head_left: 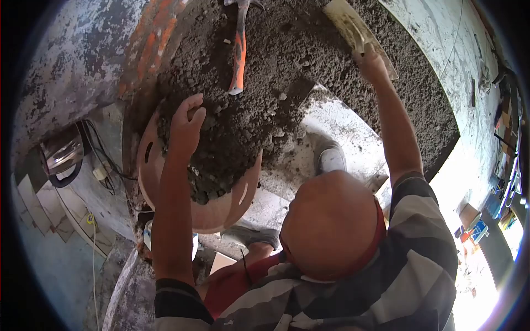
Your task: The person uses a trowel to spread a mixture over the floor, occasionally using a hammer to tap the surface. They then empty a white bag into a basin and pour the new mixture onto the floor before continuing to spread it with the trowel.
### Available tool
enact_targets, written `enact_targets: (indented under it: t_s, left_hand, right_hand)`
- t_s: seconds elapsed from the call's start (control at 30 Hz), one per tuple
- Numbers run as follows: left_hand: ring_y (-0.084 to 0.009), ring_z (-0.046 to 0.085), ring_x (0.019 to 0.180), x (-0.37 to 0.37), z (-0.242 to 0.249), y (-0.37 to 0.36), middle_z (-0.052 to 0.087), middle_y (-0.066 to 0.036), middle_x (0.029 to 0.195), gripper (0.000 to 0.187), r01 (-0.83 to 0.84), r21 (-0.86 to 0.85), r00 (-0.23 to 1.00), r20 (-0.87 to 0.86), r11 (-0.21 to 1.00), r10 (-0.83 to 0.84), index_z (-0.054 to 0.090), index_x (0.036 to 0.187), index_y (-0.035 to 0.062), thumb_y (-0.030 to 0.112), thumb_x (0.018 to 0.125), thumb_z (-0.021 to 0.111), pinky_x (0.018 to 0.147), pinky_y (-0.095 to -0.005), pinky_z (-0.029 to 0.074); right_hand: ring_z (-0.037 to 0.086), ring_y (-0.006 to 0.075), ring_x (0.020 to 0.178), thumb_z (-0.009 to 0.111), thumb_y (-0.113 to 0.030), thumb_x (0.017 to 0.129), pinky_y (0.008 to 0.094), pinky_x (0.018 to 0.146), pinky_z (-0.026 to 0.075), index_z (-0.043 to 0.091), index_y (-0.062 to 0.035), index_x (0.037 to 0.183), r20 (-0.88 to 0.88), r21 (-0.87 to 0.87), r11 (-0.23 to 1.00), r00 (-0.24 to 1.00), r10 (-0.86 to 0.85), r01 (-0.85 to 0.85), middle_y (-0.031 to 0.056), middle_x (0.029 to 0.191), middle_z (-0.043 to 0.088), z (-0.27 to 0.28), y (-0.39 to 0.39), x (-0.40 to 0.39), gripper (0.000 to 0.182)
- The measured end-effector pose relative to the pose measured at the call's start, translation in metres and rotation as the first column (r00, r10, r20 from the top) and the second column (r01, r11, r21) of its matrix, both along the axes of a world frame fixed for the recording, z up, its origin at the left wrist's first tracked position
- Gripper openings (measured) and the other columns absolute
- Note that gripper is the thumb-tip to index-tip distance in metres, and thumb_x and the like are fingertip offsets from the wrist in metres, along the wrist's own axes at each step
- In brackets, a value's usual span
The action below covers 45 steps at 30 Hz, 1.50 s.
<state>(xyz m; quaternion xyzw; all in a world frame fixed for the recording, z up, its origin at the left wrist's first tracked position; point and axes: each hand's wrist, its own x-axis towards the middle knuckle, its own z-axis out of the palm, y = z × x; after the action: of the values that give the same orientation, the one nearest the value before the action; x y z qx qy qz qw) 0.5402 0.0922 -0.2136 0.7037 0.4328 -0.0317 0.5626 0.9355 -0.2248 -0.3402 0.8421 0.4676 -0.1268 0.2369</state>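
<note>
My right hand [371, 65] is wrapped around the grip of a long, flat plastering float [353, 25], which rests on the grey, crumbly mortar mix [276, 55] at the upper right. Above a pinkish plastic tub [215, 218], my left hand [186, 124] hovers with fingers bent and thumb apart, nothing visible in it. Dark mortar partly fills the tub. A hammer [238, 60] with an orange and grey handle lies on the mix, between my two hands.
A pale, mortar-spattered board [337, 118] lies by my shoe [327, 149]. My bent knee [331, 226] is close in the foreground. Left are a shiny metal vessel with a black handle [63, 154] and cables [99, 146]. A rough painted wall [72, 60] bounds the upper left.
</note>
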Motion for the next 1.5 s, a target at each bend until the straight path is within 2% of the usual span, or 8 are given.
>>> enact_targets:
  t_s: [0.43,0.53,0.67,1.03,1.13,1.23,1.4,1.5]
  left_hand:
    - [-0.0148,0.055,0.109,0.01,0.002,-0.012,0.054,-0.004,0.127,0.042,-0.028,-0.025,0.999,0.016,0.999,0.028,0.05,0.133,0.0067,0.02,0.094,0.054,0.085,-0.0294,0.045]
    - [-0.0154,0.055,0.11,0.007,0.001,-0.005,0.054,-0.004,0.127,0.041,0.012,0.012,0.999,0.039,1.0,-0.012,0.051,0.132,0.0066,0.019,0.094,0.055,0.085,-0.0295,0.045]
    - [-0.0165,0.055,0.11,0.003,0.013,-0.007,0.054,-0.004,0.127,0.04,-0.033,-0.013,0.998,0.049,0.999,0.033,0.051,0.132,0.0063,0.019,0.095,0.054,0.085,-0.0301,0.045]
    - [-0.0171,0.055,0.11,0.007,0.003,-0.022,0.054,-0.006,0.127,0.04,-0.006,-0.037,0.997,0.073,0.999,0.009,0.05,0.132,0.0055,0.021,0.095,0.053,0.086,-0.0296,0.045]
    - [-0.0177,0.054,0.111,0.006,-0.002,-0.021,0.053,-0.006,0.127,0.042,0.02,-0.061,0.999,0.039,0.998,-0.018,0.049,0.133,0.0057,0.022,0.095,0.053,0.086,-0.03,0.045]
    - [-0.0177,0.053,0.112,0.017,-0.001,-0.022,0.053,-0.007,0.128,0.044,0.009,-0.085,1.0,0.002,0.996,-0.009,0.048,0.135,0.0058,0.022,0.094,0.053,0.088,-0.0304,0.044]
    - [-0.0178,0.053,0.112,0.033,-0.002,-0.027,0.053,-0.01,0.128,0.044,0.007,-0.084,0.999,-0.038,0.996,-0.01,0.048,0.133,0.0023,0.018,0.093,0.054,0.091,-0.031,0.043]
    - [-0.0182,0.053,0.111,0.042,-0.011,-0.024,0.053,-0.013,0.127,0.042,0.043,-0.049,0.999,-0.025,0.998,-0.044,0.049,0.131,-0.0014,0.014,0.092,0.053,0.094,-0.0306,0.042]
  right_hand:
    - [0.049,0.0067,0.05,0.036,-0.019,0.101,0.0164,0.035,0.044,0.042,0.0001,0.129,-0.319,-0.075,0.958,0.904,-0.285,0.275,0.0127,0.094,0.06,0.057,0.049,-0.075,0.034]
    - [0.056,0.0112,0.061,0.039,-0.014,0.1,0.0152,0.039,0.046,0.029,-0.0027,0.142,0.22,-0.257,0.852,0.831,0.511,-0.456,0.0222,0.12,0.053,0.004,0.011,-0.033,0.044]
    - [0.061,0.0127,0.068,0.039,-0.016,0.099,0.0173,0.042,0.05,0.035,-0.0018,0.138,0.112,0.124,0.96,0.958,-0.263,0.249,0.0277,0.129,0.045,0.028,0.016,0.007,0.042]
    - [0.065,0.009,0.073,0.042,-0.025,0.099,0.0155,0.039,0.049,0.044,0.0009,0.129,0.303,-0.127,0.989,0.952,-0.037,0.079,0.0233,0.109,0.061,0.056,0.018,-0.044,0.04]
    - [0.066,0.0233,0.079,0.043,-0.024,0.097,0.0475,0.073,0.055,0.039,0.0054,0.133,-0.291,0.36,0.399,0.508,-0.811,0.843,0.025,0.122,0.056,0.031,0.001,-0.004,0.047]
    - [0.06,0.0138,0.066,0.046,-0.021,0.097,0.0203,0.044,0.051,0.034,0.0092,0.135,0.116,0.05,0.98,0.973,-0.198,0.194,0.0201,0.103,0.059,-0.037,-0.012,-0.039,0.05]
    - [0.053,0.0078,0.057,0.047,-0.015,0.098,0.019,0.042,0.051,0.04,0.0057,0.13,0.384,-0.49,0.847,0.822,0.422,-0.206,0.0204,0.099,0.058,0.027,0.019,-0.051,0.039]
    - [0.057,0.0128,0.059,0.047,-0.017,0.098,0.0232,0.051,0.056,0.045,0.0021,0.13,0.309,-0.088,0.917,0.885,-0.347,0.39,0.024,0.105,0.058,0.031,-0.009,0.01,0.037]
